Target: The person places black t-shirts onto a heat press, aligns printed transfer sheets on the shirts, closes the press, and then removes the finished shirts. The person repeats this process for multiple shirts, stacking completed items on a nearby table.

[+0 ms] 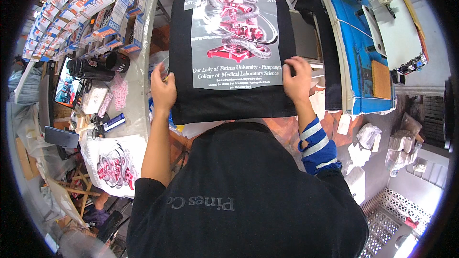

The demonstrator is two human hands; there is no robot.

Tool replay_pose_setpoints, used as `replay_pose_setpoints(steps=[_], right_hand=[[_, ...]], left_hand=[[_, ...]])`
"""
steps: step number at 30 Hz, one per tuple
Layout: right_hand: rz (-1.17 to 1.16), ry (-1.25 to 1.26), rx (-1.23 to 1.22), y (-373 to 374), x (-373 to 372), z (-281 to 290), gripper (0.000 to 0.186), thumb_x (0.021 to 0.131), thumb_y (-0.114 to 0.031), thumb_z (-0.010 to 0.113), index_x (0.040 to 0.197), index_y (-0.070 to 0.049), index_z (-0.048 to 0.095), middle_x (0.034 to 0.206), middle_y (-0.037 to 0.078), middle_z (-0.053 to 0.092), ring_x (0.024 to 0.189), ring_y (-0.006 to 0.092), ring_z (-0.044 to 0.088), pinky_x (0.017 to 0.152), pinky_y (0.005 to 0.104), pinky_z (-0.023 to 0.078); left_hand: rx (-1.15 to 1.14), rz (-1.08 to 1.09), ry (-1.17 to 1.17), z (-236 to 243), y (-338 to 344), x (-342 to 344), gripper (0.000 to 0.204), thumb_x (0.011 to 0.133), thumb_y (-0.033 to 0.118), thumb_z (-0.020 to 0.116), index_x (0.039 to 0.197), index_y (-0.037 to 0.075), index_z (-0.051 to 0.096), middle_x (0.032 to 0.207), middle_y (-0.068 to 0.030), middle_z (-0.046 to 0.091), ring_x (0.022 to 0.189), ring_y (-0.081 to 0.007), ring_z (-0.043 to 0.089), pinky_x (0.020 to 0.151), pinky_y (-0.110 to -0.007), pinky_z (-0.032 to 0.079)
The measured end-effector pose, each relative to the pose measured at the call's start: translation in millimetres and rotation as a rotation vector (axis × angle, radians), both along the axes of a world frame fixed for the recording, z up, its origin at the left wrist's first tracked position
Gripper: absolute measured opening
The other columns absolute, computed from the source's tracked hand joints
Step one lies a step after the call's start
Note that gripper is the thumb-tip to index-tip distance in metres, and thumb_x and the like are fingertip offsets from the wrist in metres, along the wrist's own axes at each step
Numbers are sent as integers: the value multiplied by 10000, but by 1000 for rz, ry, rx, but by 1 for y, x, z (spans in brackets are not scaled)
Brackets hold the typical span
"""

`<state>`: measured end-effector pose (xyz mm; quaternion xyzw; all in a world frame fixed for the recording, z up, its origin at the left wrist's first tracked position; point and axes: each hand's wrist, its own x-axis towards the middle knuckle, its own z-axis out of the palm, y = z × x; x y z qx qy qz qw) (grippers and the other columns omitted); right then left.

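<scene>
A black shirt (229,105) lies stretched flat in front of me. On it sits a large grey rectangular print (203,43) with a red machine, a coiled grey hose and white lettering. My left hand (162,87) is at the shirt's left edge, its thumb against the cloth and its fingers apart and slightly bent. At the right edge is my right hand (297,80), fingers bent and apart, fingertips by the print's lower right corner. Neither hand shows anything lifted in it. A blue and white striped band (317,144) wraps my right forearm.
To the left are stacked small boxes (107,16), a lit screen (68,83), a phone (61,136) and a printed white sheet (114,165). A blue-topped machine or table (351,52) stands close on the right. Plastic bags (404,141) lie beyond it.
</scene>
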<state>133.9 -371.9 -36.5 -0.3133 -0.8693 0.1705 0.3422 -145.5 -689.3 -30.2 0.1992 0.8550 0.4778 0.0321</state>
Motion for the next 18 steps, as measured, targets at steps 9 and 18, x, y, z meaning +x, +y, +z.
replay_pose_setpoints(steps=[9,18], right_hand=[[-121,328,-1571,53,30,3,300,1007,-211,681,1170,42,677,1095,145,727,974,227,693,897,375,547],[-87,409,-1430,56,51,-3,246,987,-53,662,1228,-12,641,1054,56,695,904,168,673,820,322,561]], left_hand=[[454,-148,-980,-35,-35,-60,232,1034,249,652,1147,46,659,994,-22,725,820,-96,667,705,-252,510],[499,-241,-850,-37,-53,-71,314,952,96,736,1220,26,588,1001,-36,678,787,-64,612,644,-191,477]])
